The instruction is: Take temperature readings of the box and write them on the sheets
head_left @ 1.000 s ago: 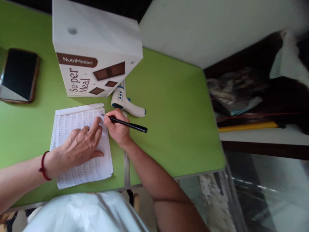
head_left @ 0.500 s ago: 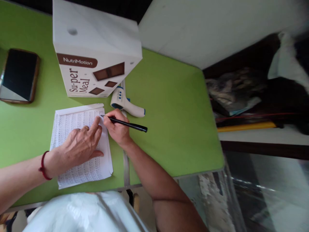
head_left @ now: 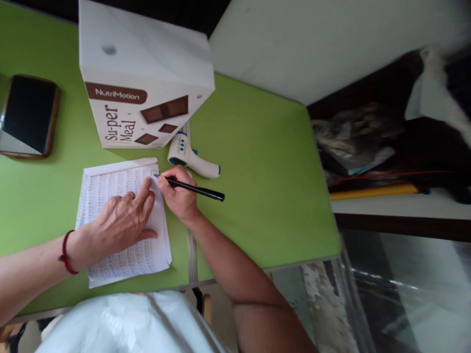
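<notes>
- Black-screened, brown-edged rectangular phone (head_left: 29, 115) was laid flat on the green table (head_left: 265, 162).
- White paper sheets (head_left: 110, 184), filled with small handwritten rows, were overlaid by the left hand (head_left: 125, 220), half open, palm down, nothing grasped.
- Behind them, a tall white cardboard box (head_left: 147, 73) was stood.
- A slim black pen (head_left: 206, 191) was pinched in the curled right hand (head_left: 181, 198), its tip held at the sheets' upper right.
- A white, blue-trimmed, pistol-shaped plastic device (head_left: 196, 161) was set beside the box.
</notes>
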Demonstrator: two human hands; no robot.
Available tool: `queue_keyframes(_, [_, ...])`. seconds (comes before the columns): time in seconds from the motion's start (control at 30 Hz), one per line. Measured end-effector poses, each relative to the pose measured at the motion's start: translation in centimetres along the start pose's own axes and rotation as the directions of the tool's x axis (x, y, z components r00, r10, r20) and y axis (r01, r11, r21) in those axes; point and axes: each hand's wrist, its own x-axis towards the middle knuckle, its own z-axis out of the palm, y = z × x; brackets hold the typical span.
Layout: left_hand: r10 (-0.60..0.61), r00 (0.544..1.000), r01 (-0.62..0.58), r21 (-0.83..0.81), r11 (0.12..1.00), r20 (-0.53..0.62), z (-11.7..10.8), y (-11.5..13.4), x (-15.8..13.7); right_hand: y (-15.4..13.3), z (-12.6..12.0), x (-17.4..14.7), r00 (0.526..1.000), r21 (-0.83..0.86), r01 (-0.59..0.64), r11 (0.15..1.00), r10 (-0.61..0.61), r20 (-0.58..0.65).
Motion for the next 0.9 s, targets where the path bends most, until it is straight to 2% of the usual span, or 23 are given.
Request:
queue_keyframes(0.4, [0.022,0.996,-0.016,0.065,0.998,-0.091,0.44,-0.05,-0.18,-0.11,-0.11,0.02,1.000,-0.031,0.007,0.999,-0.006,0.015])
queue_keyframes(0.6, [0.025,0.995,-0.018,0.074,0.997,-0.098,0.26,-0.03,-0.04,0.12,0.02,-0.01,0.998,-0.033,-0.004,0.999,0.001,-0.071])
queue_keyframes(0.9, [0.041,0.995,-0.034,0.074,0.997,-0.094,0.59,-0.19,-0.03,0.09,0.09,0.06,0.998,-0.061,0.011,0.998,-0.015,-0.060])
